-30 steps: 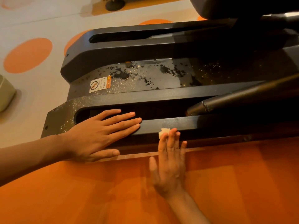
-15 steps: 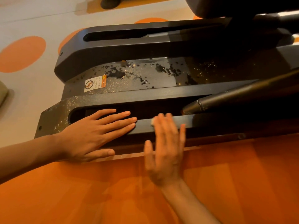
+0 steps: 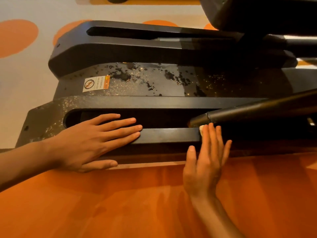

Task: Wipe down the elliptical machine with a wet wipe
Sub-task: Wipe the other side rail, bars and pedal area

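The black elliptical machine base (image 3: 168, 136) runs across the view, with two slotted rails and a dusty, wet-spotted middle panel (image 3: 154, 83). My left hand (image 3: 89, 143) lies flat on the near rail, fingers straight and pointing right. My right hand (image 3: 205, 160) presses a small white wet wipe (image 3: 201, 130) against the same near rail with straight fingers. Only a corner of the wipe shows past my fingertips. A dark pedal arm tube (image 3: 240, 112) comes in from the right, just above my right fingertips.
A warning sticker (image 3: 96, 84) sits on the left of the middle panel. Orange floor (image 3: 137, 203) fills the foreground. Beyond the machine the floor is pale with orange circles (image 3: 15, 36). A dark machine part (image 3: 257, 12) overhangs the top right.
My right hand has slid the wipe to the right along the near rail, toward the pedal arm tube. My left hand has stayed flat on the rail.
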`<act>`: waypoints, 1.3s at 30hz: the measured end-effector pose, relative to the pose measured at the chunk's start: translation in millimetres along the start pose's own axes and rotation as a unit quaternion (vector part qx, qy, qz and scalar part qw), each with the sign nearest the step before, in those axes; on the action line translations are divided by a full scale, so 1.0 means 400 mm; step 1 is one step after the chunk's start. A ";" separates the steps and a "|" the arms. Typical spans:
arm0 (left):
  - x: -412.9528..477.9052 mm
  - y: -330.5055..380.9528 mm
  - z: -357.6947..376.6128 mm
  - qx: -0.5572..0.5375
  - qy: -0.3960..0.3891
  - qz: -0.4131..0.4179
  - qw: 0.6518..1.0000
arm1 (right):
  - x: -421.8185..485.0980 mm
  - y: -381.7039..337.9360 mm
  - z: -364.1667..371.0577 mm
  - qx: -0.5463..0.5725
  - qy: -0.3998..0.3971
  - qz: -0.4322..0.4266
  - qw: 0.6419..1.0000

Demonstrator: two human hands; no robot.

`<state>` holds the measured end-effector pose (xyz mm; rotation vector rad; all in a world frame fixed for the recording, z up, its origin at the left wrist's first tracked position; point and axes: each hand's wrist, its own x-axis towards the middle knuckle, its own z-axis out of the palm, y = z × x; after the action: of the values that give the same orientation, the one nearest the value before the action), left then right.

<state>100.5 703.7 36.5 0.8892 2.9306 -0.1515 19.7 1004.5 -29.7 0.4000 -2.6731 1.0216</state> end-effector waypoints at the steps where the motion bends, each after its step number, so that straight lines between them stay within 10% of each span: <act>1: 0.001 0.001 -0.001 0.000 0.000 0.000 1.000 | -0.021 -0.058 0.023 0.011 -0.025 -0.026 0.999; 7: -0.006 -0.002 0.001 -0.011 0.016 -0.014 1.000 | -0.031 -0.115 0.031 -0.037 -0.119 -0.148 0.981; 15: -0.005 -0.006 0.015 -0.014 0.048 -0.017 0.999 | 0.004 0.012 -0.021 -0.061 -0.024 0.032 0.997; 27: 0.030 0.096 -0.010 -0.078 0.144 -0.219 0.962 | -0.037 -0.193 0.026 0.065 -0.231 -0.211 0.948; 39: 0.153 0.267 0.051 0.030 0.070 -0.339 0.938 | 0.235 -0.089 0.047 -0.141 -0.269 -0.451 0.839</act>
<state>110.2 823.2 2.2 -0.1557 3.2451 -0.2189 -58.2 950.8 9.3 1.8611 -2.4312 0.2204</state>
